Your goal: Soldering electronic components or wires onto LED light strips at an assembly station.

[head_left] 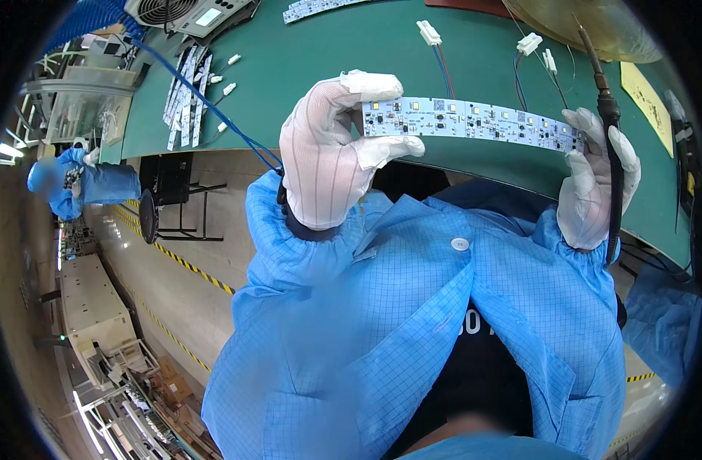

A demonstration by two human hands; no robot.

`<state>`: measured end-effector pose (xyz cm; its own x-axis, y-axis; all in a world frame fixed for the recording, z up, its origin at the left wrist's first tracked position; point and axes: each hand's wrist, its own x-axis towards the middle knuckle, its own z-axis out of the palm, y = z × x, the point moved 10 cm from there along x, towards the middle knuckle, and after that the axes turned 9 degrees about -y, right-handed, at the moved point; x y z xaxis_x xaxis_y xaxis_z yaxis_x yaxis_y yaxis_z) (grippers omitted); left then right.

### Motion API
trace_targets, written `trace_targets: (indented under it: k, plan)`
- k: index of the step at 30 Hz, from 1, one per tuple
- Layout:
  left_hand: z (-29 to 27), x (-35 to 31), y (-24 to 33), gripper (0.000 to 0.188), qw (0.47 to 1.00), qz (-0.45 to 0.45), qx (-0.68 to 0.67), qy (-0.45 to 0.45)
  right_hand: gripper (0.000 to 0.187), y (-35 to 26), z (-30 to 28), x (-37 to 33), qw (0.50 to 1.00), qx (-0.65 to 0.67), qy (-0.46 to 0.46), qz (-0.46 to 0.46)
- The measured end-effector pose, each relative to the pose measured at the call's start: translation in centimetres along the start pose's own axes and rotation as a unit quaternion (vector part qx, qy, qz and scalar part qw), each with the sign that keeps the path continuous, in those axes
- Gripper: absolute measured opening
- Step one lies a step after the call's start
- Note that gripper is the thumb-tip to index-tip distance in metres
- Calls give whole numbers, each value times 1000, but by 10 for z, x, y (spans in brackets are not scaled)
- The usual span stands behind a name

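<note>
A long, slightly curved white LED circuit board (473,120) is held level between my two gloved hands, just above the table's near edge. My left hand (328,149) pinches its left end between thumb and fingers. My right hand (592,176) grips its right end and also holds a soldering iron (610,115), tip pointing up and away. Beyond the board's far edge are a white connector (429,33) with red and blue wires, a second connector (529,44) and a third (549,61). Whether their wires join the board is hidden behind it.
The green mat (289,61) covers the table. Several circuit boards with wires (186,100) lie in a pile at left, near a blue cable (205,100). A grey device (201,15) stands at the far left, a yellow sheet (646,107) at right. Another person (82,184) works farther left.
</note>
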<state>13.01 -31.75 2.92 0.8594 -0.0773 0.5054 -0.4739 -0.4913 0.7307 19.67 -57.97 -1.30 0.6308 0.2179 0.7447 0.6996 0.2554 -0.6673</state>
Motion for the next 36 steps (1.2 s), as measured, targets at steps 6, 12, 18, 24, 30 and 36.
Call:
trace_targets:
  k: [6, 12, 18, 24, 30, 36]
  plan:
    - [4, 0, -5, 56, 999, -27, -18, 9, 52, 0, 4, 1, 1000, 8, -13, 4]
    - [9, 6, 13, 53, 991, 16, 131, 16, 51, -2, 6, 3, 1000, 24, -20, -6]
    - [8, 6, 8, 53, 986, 6, 159, 55, 47, -3, 3, 7, 998, 58, -33, -12]
    - [11, 4, 7, 55, 981, 42, 177, 63, 47, -8, 2, 9, 997, 52, -48, -13]
    - [12, 1, 7, 54, 978, 38, 191, 73, 46, -4, 0, 6, 996, 71, -48, -7]
    - [12, 4, 10, 53, 981, 47, 178, 66, 44, -3, 1, 8, 998, 55, -42, -7]
